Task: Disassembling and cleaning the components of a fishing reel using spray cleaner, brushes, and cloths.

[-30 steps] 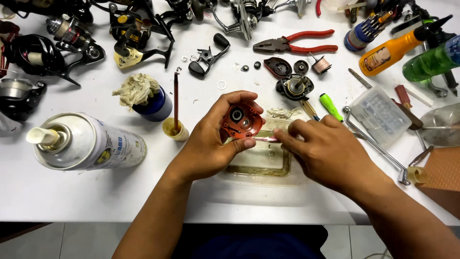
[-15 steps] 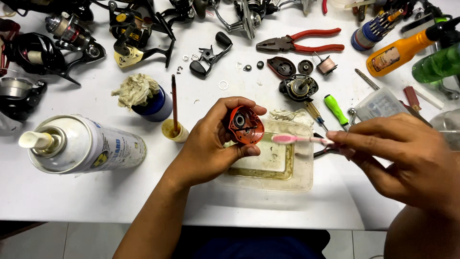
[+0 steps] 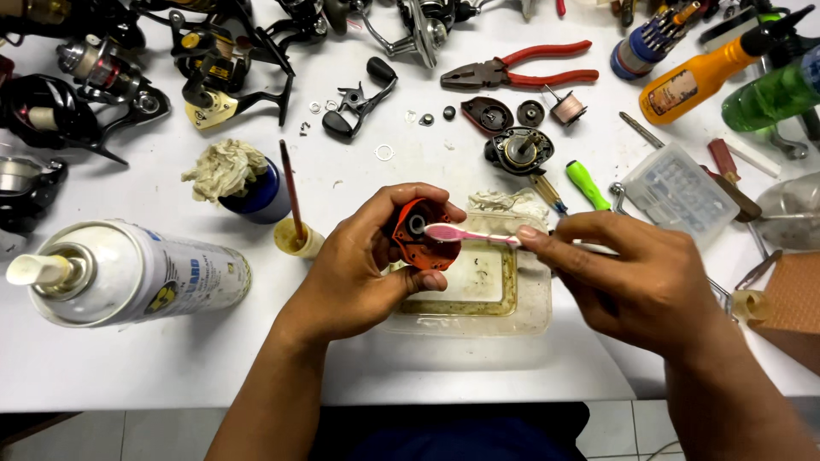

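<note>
My left hand (image 3: pixel 363 260) closes around an orange reel side plate (image 3: pixel 418 235), thumb and fingers curled about its rim, holding it just above the near-left corner of the clear plastic tray (image 3: pixel 521 312). My right hand (image 3: pixel 636 273) pinches the handle of a pink toothbrush (image 3: pixel 465 234) between thumb and fingertips; the brush head touches the face of the plate. The tray, my landmark, rests on the white tabletop (image 3: pixel 171 367) and holds a film of yellowish liquid. Left of the tray stand a small cup with a brush upright in it (image 3: pixel 295 230), a blue jar topped with a wad of rag (image 3: pixel 239 181), and a white spray can lying on its side (image 3: pixel 141 273). Beyond the tray lie a black reel body (image 3: pixel 519 150), a green-handled screwdriver (image 3: pixel 588 184) and red-handled pliers (image 3: pixel 521 73). To the tray's right sits a clear parts box (image 3: pixel 675 189); further beyond it, an orange bottle (image 3: pixel 696 78).
</note>
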